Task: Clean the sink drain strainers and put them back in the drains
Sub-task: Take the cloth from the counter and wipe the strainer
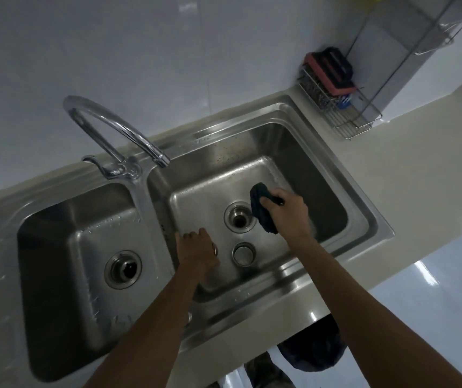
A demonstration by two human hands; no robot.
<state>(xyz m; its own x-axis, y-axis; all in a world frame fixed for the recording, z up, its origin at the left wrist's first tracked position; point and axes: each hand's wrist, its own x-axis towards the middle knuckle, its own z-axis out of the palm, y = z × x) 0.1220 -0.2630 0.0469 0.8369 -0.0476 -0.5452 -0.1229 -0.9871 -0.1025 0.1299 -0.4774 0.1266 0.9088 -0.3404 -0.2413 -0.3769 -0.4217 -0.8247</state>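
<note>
One drain strainer [243,254] is seen lying loose on the floor of the right basin [210,191], just below centre of the frame and near the open drain [239,217], which has no strainer in it. A second metal piece [214,249] is glimpsed at the edge of the left hand [197,252]; whether it is the other strainer cannot be told. The left hand is curled downward over it, but a firm pinch cannot be confirmed. The right hand [287,210] is closed around a dark cloth [262,210], held just to the right of the open drain.

The drain in the left basin [123,269] is likewise shown with a dark centre; whether anything is seated there cannot be told.

Several risks are judged from here. Loosened debris could be washed or wiped into the uncovered drain. The cloth's hanging end could be drawn into that opening. On wet steel, the loose strainer could be knocked and sent sliding. A strainer could also be seated tilted if pressed in carelessly. The faucet [118,135] spout, hanging above the divider, could be struck by a lifted hand.
</note>
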